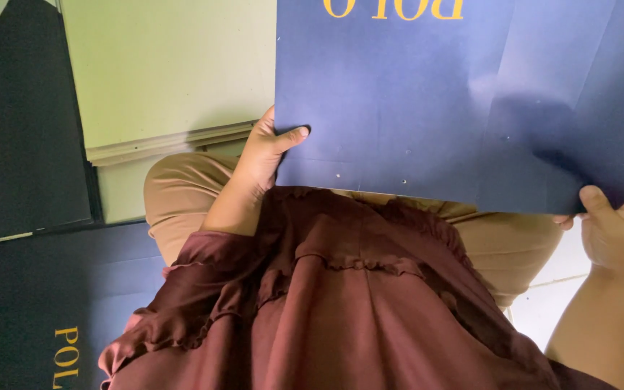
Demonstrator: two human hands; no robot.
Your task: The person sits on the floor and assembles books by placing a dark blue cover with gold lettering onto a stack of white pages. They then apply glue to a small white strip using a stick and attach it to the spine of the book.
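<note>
Left hand (pixel 265 155) grips the near left edge of a blue sheet (pixel 427 101), thumb on top; right hand (pixel 615 227) pinches its near right corner. The sheet is held over the lap. Dark sheets (pixel 23 115) and a pale stack (pixel 160 72) lie at left, apparently on the floor.

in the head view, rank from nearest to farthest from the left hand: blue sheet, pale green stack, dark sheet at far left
1. Blue sheet: held by the left hand at its lower left edge.
2. Pale green stack: just left of that hand.
3. Dark sheet: far left, beyond the green stack.
</note>
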